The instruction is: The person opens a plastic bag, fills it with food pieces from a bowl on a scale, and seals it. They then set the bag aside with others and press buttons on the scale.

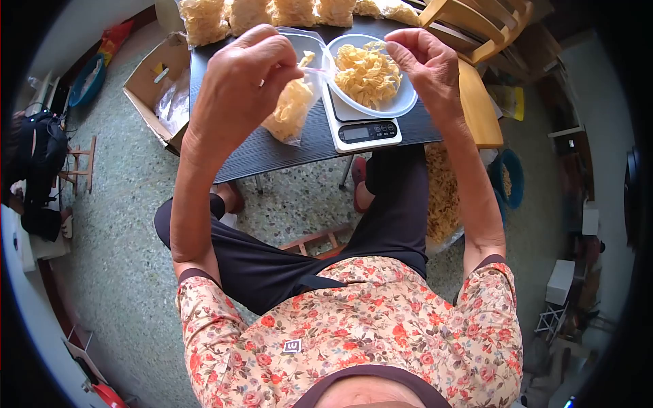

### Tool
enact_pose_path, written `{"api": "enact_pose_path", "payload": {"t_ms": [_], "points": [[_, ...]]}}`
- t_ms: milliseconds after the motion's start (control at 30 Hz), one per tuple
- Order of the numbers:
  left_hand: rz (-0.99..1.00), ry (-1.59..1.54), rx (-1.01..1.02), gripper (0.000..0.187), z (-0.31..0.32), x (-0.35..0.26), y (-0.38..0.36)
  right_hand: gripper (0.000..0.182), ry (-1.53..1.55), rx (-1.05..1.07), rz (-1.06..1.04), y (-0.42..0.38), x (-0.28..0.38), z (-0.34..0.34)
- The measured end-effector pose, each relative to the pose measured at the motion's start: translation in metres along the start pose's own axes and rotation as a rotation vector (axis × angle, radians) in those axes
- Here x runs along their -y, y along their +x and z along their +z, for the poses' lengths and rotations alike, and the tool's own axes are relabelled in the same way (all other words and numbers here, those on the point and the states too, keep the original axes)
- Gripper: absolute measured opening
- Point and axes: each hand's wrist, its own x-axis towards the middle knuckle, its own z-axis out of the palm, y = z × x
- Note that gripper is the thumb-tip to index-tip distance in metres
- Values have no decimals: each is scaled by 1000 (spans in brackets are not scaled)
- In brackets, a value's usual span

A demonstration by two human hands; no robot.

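Observation:
My left hand (pixel 241 85) pinches the top edge of a clear zip bag (pixel 316 85), which stands on the table partly filled with pale yellow dried pieces (pixel 289 112). My right hand (pixel 432 68) is over the right rim of a white plastic bowl (pixel 406 102), its thumb and fingertips pressed together. Whether a piece is between them is too small to tell. More of the curled dried pieces (pixel 367 76) lie in the bowl, which sits on a white digital scale (pixel 367 136). The left hand hides part of the bag's mouth.
Several filled bags (pixel 248 13) line the far edge of the dark table (pixel 245 153). A cardboard box (pixel 146 102) with plastic bags is at the left. A wooden chair (pixel 479 109) stands at the right, and a large bag of dried pieces (pixel 442 197) is below it.

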Motion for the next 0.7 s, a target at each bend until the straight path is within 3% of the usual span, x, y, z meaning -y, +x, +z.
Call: {"api": "enact_pose_path", "payload": {"t_ms": [67,133,233,400,500,633,700], "points": [[-21,36,-33,15,-1,1,1,16,-63,20,31,0,-17,-18],[-26,26,-31,15,1,0,1,15,-355,126,51,-1,-30,-27],[-23,17,-19,16,4,-2,1,17,-417,162,-2,-1,-44,-23],[-27,10,2,16,6,-2,2,35,-593,155,-6,4,-53,-3],[-27,5,13,16,6,-1,2,31,-749,175,-12,6,-54,8],[6,-10,-9,15,9,1,3,24,-760,181,7,6,-63,13],[20,-4,-12,16,9,2,3,17,-649,133,-80,4,-63,10]]}}
